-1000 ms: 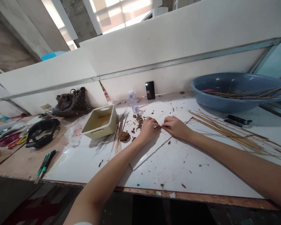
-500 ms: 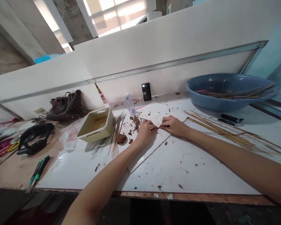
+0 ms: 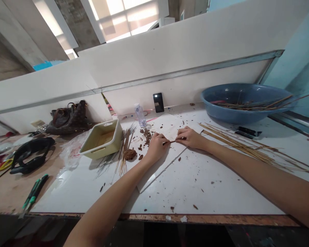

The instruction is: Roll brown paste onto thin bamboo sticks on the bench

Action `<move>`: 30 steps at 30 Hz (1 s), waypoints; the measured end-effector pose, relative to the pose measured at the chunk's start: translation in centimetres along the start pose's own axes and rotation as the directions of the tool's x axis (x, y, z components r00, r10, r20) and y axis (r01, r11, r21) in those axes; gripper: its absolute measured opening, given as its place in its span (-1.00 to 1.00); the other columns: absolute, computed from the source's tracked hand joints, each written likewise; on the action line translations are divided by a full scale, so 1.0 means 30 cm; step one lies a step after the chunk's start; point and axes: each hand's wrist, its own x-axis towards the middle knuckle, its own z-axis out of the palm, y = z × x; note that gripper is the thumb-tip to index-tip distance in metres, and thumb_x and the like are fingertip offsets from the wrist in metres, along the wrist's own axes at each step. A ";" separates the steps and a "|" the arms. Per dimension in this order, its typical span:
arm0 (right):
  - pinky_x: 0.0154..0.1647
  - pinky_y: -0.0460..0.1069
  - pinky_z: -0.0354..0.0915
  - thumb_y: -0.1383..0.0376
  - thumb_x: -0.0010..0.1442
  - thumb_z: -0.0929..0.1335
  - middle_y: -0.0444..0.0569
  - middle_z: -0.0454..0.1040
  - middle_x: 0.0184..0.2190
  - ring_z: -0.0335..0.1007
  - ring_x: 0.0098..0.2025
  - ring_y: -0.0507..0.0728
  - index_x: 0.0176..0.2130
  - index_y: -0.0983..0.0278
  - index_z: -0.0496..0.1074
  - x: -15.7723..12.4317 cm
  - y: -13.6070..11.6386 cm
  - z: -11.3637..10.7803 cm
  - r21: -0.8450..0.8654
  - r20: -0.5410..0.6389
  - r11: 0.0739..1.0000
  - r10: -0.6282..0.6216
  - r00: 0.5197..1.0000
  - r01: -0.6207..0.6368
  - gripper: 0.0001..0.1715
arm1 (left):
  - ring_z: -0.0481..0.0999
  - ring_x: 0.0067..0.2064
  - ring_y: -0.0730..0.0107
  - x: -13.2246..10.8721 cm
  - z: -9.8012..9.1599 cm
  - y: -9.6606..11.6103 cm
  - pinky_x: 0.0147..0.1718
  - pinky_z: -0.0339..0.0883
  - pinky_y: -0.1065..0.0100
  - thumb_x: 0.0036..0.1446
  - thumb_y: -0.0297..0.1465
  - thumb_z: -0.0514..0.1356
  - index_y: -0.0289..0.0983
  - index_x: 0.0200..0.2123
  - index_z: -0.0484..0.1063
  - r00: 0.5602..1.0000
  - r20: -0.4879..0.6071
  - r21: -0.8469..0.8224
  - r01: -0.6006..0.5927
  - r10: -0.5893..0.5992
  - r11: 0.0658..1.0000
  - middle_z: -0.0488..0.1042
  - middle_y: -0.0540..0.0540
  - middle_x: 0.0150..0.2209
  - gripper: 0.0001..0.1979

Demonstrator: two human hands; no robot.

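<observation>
My left hand (image 3: 157, 146) and my right hand (image 3: 190, 138) meet over a white board (image 3: 158, 171) on the table. Between their pinched fingertips runs a thin brown stick (image 3: 172, 141), its ends hidden in the fingers. Close to the left hand lie brown crumbs (image 3: 146, 136) and a rough brown lump (image 3: 130, 154). Thin sticks (image 3: 123, 156) spread beside the lump. Past my right wrist, a bundle of longer tan sticks (image 3: 237, 142) lies on the table.
A blue basin (image 3: 229, 115) holding sticks stands at the back right. Leftward are a yellow-green tub (image 3: 103, 151), a dark bag (image 3: 67, 120), a black strap-like object (image 3: 32, 156) and green-black cutters (image 3: 34, 193). A clear bottle (image 3: 140, 116) and a phone (image 3: 158, 102) stand at the back.
My fingertips have drawn slightly apart, so more of the brown stick shows between them. The whole view has shifted a little.
</observation>
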 end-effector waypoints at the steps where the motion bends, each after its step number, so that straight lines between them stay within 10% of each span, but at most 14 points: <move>1: 0.08 0.19 0.33 0.10 0.51 0.41 0.02 0.65 -0.25 0.58 -0.21 0.19 -0.18 0.17 0.75 0.001 -0.001 -0.002 0.002 0.002 1.000 -0.003 1.000 0.003 -0.66 | 0.48 -0.01 0.03 0.000 0.000 -0.001 0.06 0.45 0.06 0.37 -0.45 0.35 -0.12 -0.20 0.81 1.000 -0.003 -0.001 0.001 -0.001 1.000 0.67 -0.16 -0.20 -0.81; 8: -0.10 0.14 0.40 0.04 0.43 0.47 0.03 0.67 -0.25 0.52 -0.24 0.20 -0.24 0.16 0.75 0.000 -0.004 -0.033 0.150 -0.176 0.979 0.166 0.970 -0.140 -0.67 | 0.47 -0.01 0.04 -0.001 -0.002 -0.001 0.05 0.44 0.10 0.38 -0.43 0.37 -0.15 -0.18 0.81 1.000 -0.003 -0.015 0.017 -0.017 1.000 0.67 -0.16 -0.20 -0.84; 15: -0.05 0.13 0.43 0.06 0.38 0.51 0.00 0.67 -0.26 0.56 -0.26 0.17 -0.23 0.14 0.78 -0.005 0.015 -0.032 0.189 0.019 0.972 0.139 0.990 -0.140 -0.73 | 0.47 -0.02 0.06 -0.002 0.001 -0.006 0.04 0.42 0.12 0.36 -0.47 0.37 -0.15 -0.21 0.81 1.000 -0.005 -0.023 0.022 -0.022 0.999 0.67 -0.15 -0.21 -0.83; 25: -0.09 0.14 0.48 0.02 0.38 0.49 0.03 0.58 -0.14 0.53 -0.13 0.23 -0.06 0.12 0.77 0.010 0.011 -0.040 0.156 -0.204 0.966 0.236 0.950 -0.206 -0.68 | 0.48 -0.04 0.05 -0.002 0.005 -0.015 0.01 0.42 0.10 0.35 -0.47 0.36 -0.13 -0.21 0.81 0.999 -0.019 -0.029 0.026 -0.027 0.999 0.66 -0.17 -0.22 -0.82; 30: -0.17 0.10 0.42 0.04 0.40 0.46 0.02 0.60 -0.19 0.52 -0.23 0.18 -0.10 0.15 0.77 -0.029 0.012 -0.037 0.098 -0.107 0.977 0.197 0.975 -0.187 -0.69 | 0.48 -0.04 0.06 -0.009 0.009 -0.018 0.01 0.42 0.11 0.35 -0.47 0.36 -0.13 -0.22 0.81 1.000 -0.012 -0.026 0.019 -0.019 0.999 0.67 -0.16 -0.22 -0.81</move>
